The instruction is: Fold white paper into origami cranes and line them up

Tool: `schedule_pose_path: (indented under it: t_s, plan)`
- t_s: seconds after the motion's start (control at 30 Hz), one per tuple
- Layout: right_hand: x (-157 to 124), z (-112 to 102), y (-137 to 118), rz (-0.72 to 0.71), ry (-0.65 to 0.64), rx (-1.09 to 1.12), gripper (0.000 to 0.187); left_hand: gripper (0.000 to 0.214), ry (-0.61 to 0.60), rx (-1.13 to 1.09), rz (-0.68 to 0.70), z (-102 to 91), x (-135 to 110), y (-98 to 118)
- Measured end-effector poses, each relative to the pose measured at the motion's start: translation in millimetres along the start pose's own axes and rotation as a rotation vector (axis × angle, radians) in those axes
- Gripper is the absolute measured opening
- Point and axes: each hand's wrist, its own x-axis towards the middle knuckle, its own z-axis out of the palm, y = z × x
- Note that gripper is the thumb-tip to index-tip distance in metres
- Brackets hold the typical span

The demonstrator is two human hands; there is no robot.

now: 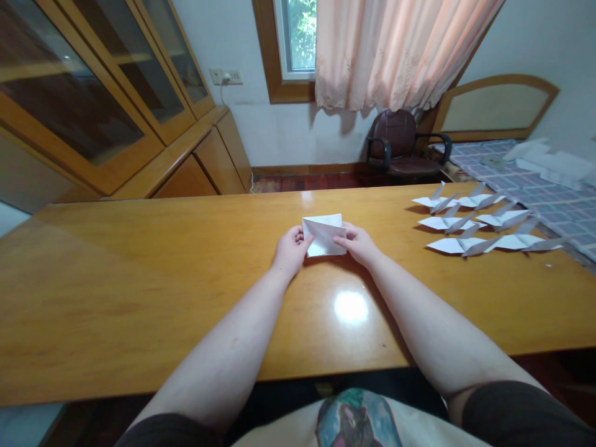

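A small folded sheet of white paper (326, 241) is held just above the middle of the wooden table, a slanting fold line across its upper face. My left hand (292, 249) pinches its left edge, thumb in front and fingers behind. On the opposite edge, my right hand (360, 243) grips it the same way, with the thumb lying on the front. The fingertips behind the paper are hidden. Off to the right on the same table stand several white origami cranes (460, 246) in close rows.
The glossy wooden table (139, 298) spans the view. Behind it are a brown office chair (400, 143) and a curtained window (302, 37). A glass-doored cabinet (153, 155) stands at left, and a bed with a checked cover (526, 171) at right.
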Motion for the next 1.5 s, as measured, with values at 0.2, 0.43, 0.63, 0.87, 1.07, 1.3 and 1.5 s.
schedule_pose_path:
  t_s: [0.2, 0.43, 0.63, 0.87, 1.07, 1.3, 1.5]
  plan:
    - [-1.3, 0.8, -0.4, 0.071, 0.018, 0.037, 0.036, 0.016, 0.003, -0.014, -0.051, 1.2, -3.8, 7.7]
    - [3.2, 4.3, 5.0, 0.037, 0.122, -0.038, 0.089, 0.019, -0.048, -0.054, -0.026, 1.6, -1.8, 1.5]
    - [6.3, 3.6, 3.8, 0.155, 0.214, -0.010, 0.107, 0.027, -0.044, -0.012, 0.050, -0.8, -1.5, -1.0]
    - [0.6, 2.9, -6.7, 0.297, 0.054, 0.104, 0.040, 0.022, 0.016, 0.060, -0.011, -2.8, 0.0, -3.3]
    - [-2.1, 5.3, -6.6, 0.108, 0.159, -0.132, 0.026, 0.029, 0.209, 0.146, 0.131, -5.5, 5.0, -7.4]
    - [-5.8, -1.6, -16.9, -0.281, 0.164, -0.425, 0.021, 0.021, 0.159, 0.115, 0.186, -2.1, 2.5, -4.1]
    - [-6.4, -4.1, -14.8, -0.321, 0.102, -0.434, 0.010, 0.029, 0.094, 0.084, 0.270, -2.7, -0.8, -1.3]
